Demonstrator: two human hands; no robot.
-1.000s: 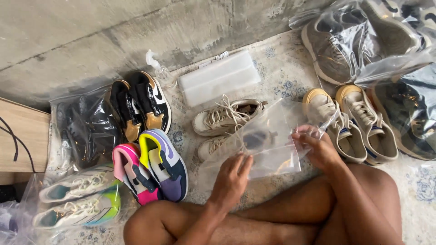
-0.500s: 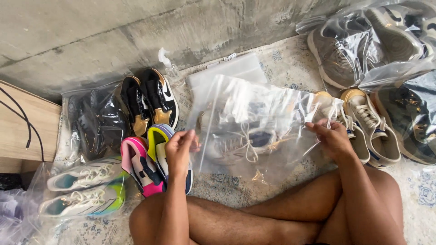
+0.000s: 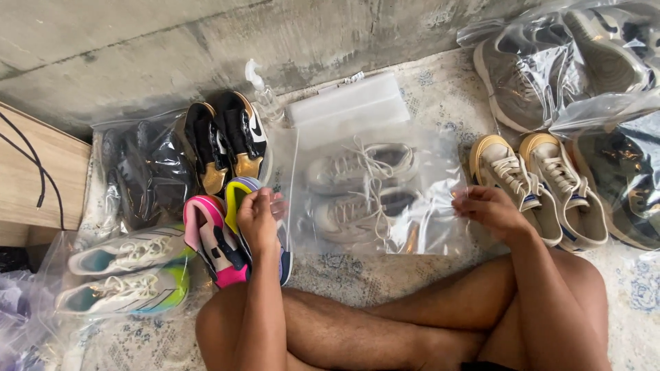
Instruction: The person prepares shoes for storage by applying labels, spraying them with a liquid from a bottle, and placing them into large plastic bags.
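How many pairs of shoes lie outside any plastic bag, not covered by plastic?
3. Black-and-gold pair by the wall; pink, yellow and purple pair under the left hand; tan pair beside the right hand. More may lie outside the view.

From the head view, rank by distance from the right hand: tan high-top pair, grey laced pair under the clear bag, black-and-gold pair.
From the right hand:
1. Tan high-top pair, just beside it.
2. Grey laced pair, centre, under the clear bag.
3. Black-and-gold pair, far left.
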